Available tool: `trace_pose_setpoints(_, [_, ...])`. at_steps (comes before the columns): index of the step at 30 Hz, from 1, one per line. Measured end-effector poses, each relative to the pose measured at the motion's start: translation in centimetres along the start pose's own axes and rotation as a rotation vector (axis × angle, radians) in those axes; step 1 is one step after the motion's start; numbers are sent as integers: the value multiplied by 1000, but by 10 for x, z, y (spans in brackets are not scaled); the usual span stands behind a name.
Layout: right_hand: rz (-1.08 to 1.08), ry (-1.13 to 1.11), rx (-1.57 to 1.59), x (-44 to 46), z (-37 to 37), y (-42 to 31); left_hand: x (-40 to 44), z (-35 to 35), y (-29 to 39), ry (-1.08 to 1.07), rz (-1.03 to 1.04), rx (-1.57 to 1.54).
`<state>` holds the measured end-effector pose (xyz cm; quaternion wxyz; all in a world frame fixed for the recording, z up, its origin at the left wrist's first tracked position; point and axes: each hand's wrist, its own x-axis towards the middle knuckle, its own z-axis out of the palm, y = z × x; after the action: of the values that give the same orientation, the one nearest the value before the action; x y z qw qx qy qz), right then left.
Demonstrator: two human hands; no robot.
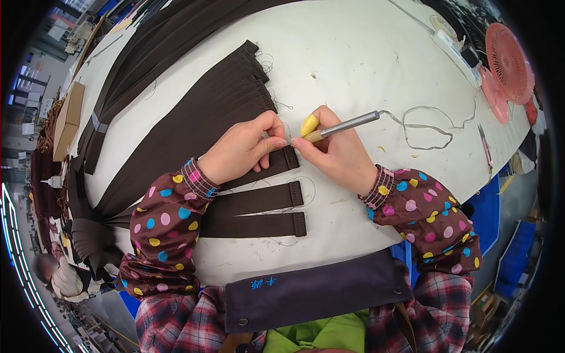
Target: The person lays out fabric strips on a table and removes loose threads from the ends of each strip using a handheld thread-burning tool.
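My right hand [341, 154] is closed around a soldering-iron-like tool [351, 122] with a wooden part and a metal barrel; a cord runs from its metal end. A yellow cover [309, 124] sits on one finger of this hand. The thumb and forefinger of my left hand [246, 146] are pinched together on what looks like a thin thread, close to my right fingertips. Below them is the stitched end of a dark brown strap [291, 157]. Two more brown straps [259, 200] [259, 225] lie nearer me, with loose threads at their ends.
More layered brown straps [194, 112] fan across the white table [353, 65], and a long bundle [135, 59] lies behind. A pink fan [507, 65], power strip [456, 56], looped cord [426, 147] and tweezers-like tool [485, 147] are at right. A person [65, 276] is at far left.
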<state>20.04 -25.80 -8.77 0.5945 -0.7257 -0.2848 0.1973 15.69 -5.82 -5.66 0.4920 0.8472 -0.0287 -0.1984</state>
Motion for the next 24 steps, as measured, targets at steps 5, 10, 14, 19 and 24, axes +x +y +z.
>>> trace_pose_setpoints(5, [-1, 4, -15, 0, 0, 2, 0, 0, 0, -9, -3, 1])
trace_pose_setpoints(10, [-1, 1, -11, 0, 0, 0, 0, 0, 2, -19, -13, 1])
trace_pose_setpoints(14, [2, 0, -14, 0, 0, -1, 0, 0, 0, -14, -8, -4])
trace_pose_setpoints(19, [-73, 53, -46, 1, 3, 6, 1, 0, 1, -21, -13, 3])
trace_pose_setpoints(24, [-68, 72, -47, 1, 1, 4, 0, -1, -1, -7, -46, -59])
